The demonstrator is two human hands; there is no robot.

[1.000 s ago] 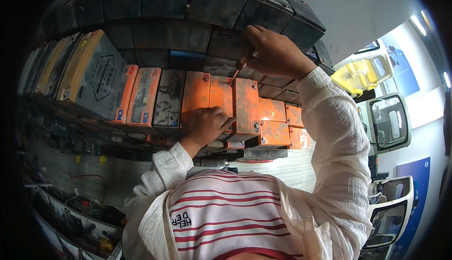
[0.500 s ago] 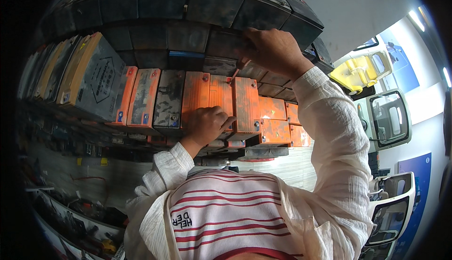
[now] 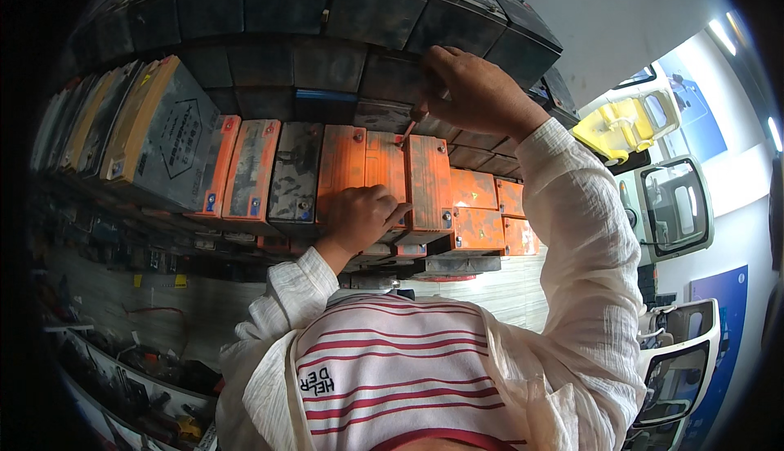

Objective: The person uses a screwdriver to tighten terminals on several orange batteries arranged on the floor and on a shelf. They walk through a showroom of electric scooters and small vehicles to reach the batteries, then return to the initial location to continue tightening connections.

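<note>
My right hand is closed around the handle of a screwdriver, much of which the fingers cover. Its reddish shaft slants down to the far end of an orange battery, by a corner terminal. My left hand lies with bent fingers on the near ends of this battery and the orange one to its left. Whether its fingers pinch anything is hidden. Just right of them stands another orange battery, slightly higher, with bolts at its corners.
A dusty black battery and grey-sided batteries continue the row leftward. Stacked dark batteries form a wall behind. More orange batteries sit lower right. Small vehicles stand at right; a parts-filled bin is lower left.
My right hand has turned slightly at the wrist and shifted a little to the right, the screwdriver staying at the same terminal. My left hand keeps its place.
</note>
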